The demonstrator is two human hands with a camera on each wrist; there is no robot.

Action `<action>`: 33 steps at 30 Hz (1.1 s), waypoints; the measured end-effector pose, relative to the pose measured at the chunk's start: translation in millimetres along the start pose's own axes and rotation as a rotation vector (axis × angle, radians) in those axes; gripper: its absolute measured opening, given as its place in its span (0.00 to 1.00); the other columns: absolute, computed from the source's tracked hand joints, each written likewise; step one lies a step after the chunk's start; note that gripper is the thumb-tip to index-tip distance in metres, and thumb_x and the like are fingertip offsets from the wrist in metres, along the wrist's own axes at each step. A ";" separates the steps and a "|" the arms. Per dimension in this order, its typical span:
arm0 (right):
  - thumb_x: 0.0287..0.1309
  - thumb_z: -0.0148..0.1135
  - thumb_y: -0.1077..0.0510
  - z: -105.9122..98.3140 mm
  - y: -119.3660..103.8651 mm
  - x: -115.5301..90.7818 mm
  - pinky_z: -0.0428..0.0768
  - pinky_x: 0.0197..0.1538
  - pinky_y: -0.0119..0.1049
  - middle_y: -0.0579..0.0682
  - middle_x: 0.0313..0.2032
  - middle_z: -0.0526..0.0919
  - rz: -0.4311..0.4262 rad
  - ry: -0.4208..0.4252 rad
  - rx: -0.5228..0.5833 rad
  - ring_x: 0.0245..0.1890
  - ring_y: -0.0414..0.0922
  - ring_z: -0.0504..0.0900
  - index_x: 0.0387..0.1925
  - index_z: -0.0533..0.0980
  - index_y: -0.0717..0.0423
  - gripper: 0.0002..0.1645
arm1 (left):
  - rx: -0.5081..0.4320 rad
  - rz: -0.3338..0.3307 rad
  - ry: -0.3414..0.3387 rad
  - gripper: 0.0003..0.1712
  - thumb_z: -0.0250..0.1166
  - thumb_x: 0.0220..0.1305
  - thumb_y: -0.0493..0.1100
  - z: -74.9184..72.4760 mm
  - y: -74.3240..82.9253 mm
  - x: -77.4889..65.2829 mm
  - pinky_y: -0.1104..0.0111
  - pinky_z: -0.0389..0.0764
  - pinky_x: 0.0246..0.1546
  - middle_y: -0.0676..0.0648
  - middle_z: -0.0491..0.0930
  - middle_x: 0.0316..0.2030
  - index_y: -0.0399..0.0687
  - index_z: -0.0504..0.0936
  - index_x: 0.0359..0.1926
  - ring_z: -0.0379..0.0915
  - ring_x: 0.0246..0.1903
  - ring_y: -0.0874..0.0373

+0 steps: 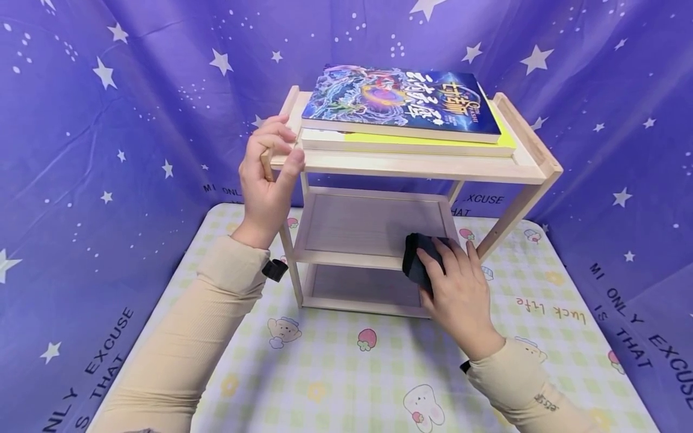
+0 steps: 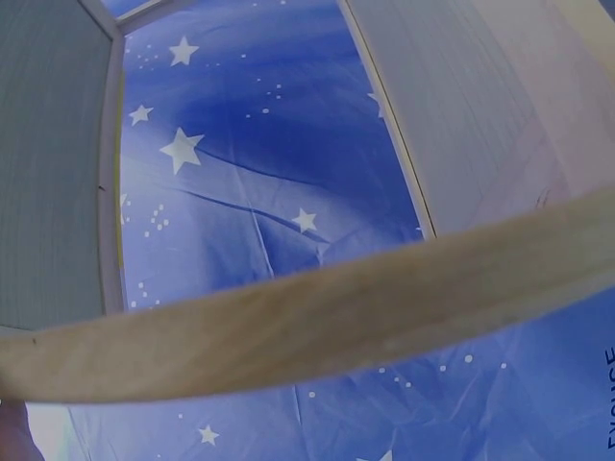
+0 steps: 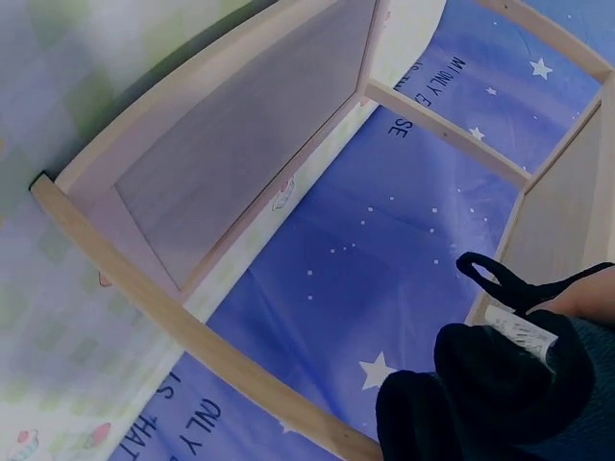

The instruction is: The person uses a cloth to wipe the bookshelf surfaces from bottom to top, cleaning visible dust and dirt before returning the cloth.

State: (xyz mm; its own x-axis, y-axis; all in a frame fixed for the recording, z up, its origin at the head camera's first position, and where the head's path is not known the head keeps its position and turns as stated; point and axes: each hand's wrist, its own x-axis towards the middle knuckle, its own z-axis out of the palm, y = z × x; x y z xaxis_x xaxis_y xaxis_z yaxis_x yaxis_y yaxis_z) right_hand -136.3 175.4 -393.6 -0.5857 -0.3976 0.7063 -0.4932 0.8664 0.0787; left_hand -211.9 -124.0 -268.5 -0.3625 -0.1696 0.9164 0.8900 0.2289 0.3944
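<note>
A small three-tier wooden shelf point(image 1: 406, 170) stands on the table. My left hand point(image 1: 267, 174) grips its top left corner, fingers over the side rail and thumb at the front edge. In my right hand point(image 1: 460, 294) is a dark folded cloth point(image 1: 415, 264), held against the front edge of the middle shelf board point(image 1: 357, 228), toward its right end. The right wrist view shows the cloth's hanging loop point(image 3: 480, 274) and white label point(image 3: 521, 334). Most of the right hand is out of that view. The left wrist view shows a wooden leg point(image 2: 288, 322), with barely any of the left hand.
Two stacked books lie on the top board: a blue illustrated book point(image 1: 390, 102) over a yellow one point(image 1: 433, 143). Below is the bottom board point(image 1: 363, 285). A checkered tablecloth point(image 1: 325, 367) covers the table, and a purple star-patterned curtain point(image 1: 178, 78) surrounds it.
</note>
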 end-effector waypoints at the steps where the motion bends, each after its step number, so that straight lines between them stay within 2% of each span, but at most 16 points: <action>1: 0.44 0.61 0.57 0.2 0.1 -0.4 0.65 0.68 0.63 0.67 0.55 0.78 0.003 0.001 0.005 0.57 0.67 0.74 0.54 0.76 0.58 0.30 | -0.001 -0.001 -0.002 0.20 0.60 0.61 0.45 0.1 0.1 0.0 0.56 0.68 0.69 0.30 0.76 0.39 0.28 0.69 0.32 0.72 0.61 0.42; 9: 0.45 0.58 0.57 0.0 1.4 -1.7 0.66 0.67 0.62 0.66 0.55 0.79 0.005 0.013 0.044 0.57 0.66 0.75 0.54 0.77 0.58 0.29 | 0.000 -0.008 -0.002 0.20 0.60 0.61 0.46 -0.5 0.4 -0.4 0.56 0.68 0.69 0.30 0.76 0.39 0.29 0.69 0.32 0.72 0.62 0.43; 16: 0.51 0.53 0.55 -4.6 2.6 -2.3 0.67 0.67 0.61 0.65 0.56 0.79 0.005 0.002 0.110 0.59 0.66 0.74 0.54 0.77 0.58 0.27 | 0.009 -0.006 -0.013 0.24 0.60 0.63 0.49 -0.5 0.9 0.5 0.56 0.68 0.69 0.30 0.77 0.41 0.28 0.69 0.32 0.71 0.62 0.42; 21: 0.50 0.52 0.56 -5.7 1.1 -0.8 0.72 0.62 0.58 0.63 0.55 0.81 -0.002 0.079 0.173 0.58 0.65 0.75 0.53 0.79 0.57 0.27 | -0.003 -0.009 -0.025 0.24 0.59 0.65 0.51 -0.6 1.7 2.1 0.56 0.66 0.70 0.29 0.79 0.42 0.28 0.71 0.34 0.71 0.62 0.43; 24: 0.48 0.52 0.58 -7.0 -0.3 -0.2 0.73 0.60 0.58 0.61 0.55 0.81 -0.005 0.123 0.217 0.58 0.65 0.76 0.53 0.80 0.57 0.28 | -0.028 -0.016 -0.046 0.21 0.52 0.68 0.47 -2.7 3.0 3.8 0.56 0.64 0.72 0.28 0.79 0.43 0.27 0.73 0.35 0.71 0.64 0.43; 28: 0.48 0.51 0.58 -10.6 -2.4 1.8 0.74 0.59 0.58 0.61 0.57 0.81 -0.022 0.162 0.259 0.59 0.65 0.75 0.54 0.80 0.57 0.29 | -0.062 -0.058 -0.084 0.21 0.43 0.67 0.41 -7.9 5.8 6.5 0.57 0.61 0.74 0.27 0.79 0.47 0.25 0.75 0.39 0.68 0.67 0.44; 33: 0.52 0.52 0.56 -17.7 -5.6 10.6 0.76 0.57 0.58 0.61 0.56 0.81 -0.051 0.248 0.289 0.59 0.65 0.76 0.53 0.80 0.58 0.27 | -0.083 -0.165 -0.125 0.27 0.41 0.64 0.43 -16.2 6.5 10.8 0.61 0.59 0.74 0.31 0.77 0.56 0.26 0.75 0.51 0.64 0.70 0.49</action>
State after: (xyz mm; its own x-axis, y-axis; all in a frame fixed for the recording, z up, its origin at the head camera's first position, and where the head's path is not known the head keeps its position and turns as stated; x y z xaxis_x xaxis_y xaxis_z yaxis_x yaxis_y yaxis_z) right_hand -128.3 171.7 -374.1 -0.3999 -0.3217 0.8583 -0.6994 0.7123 -0.0589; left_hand -205.6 -139.8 -257.1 -0.5318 -0.0770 0.8433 0.8337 0.1272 0.5374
